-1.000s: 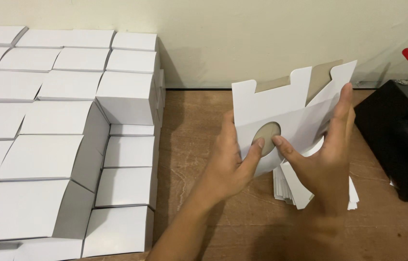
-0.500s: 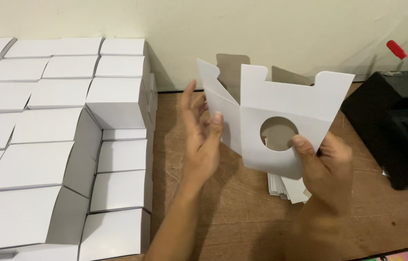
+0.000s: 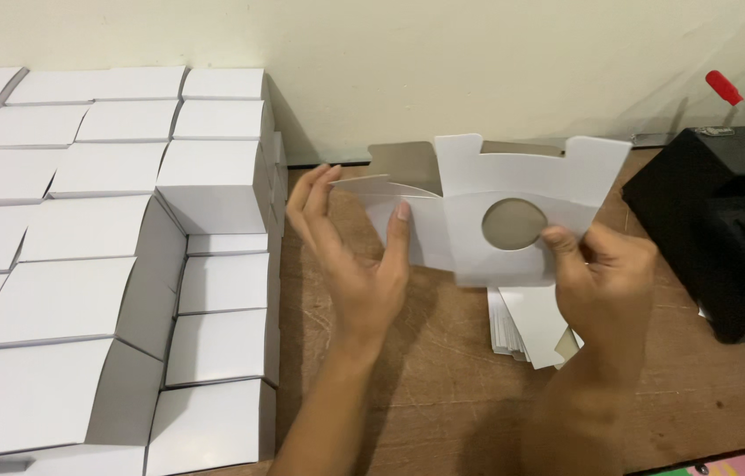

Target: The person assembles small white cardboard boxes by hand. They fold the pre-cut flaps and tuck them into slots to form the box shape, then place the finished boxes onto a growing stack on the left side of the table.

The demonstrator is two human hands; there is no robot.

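A white die-cut box blank [image 3: 514,207] with a round window is held up over the wooden table [image 3: 425,370], mid-fold by the look of it. The right hand [image 3: 606,282] pinches its lower right edge, thumb on the front beside the hole. The left hand [image 3: 350,256] is spread open, thumb pressing the blank's left flap, fingers loose behind (nothing gripped). Flat blanks [image 3: 531,322] lie stacked just beneath; finished white boxes [image 3: 126,256] fill the left. Judging from this, the side panel is being creased, and next it would need folding square and its tab tucked
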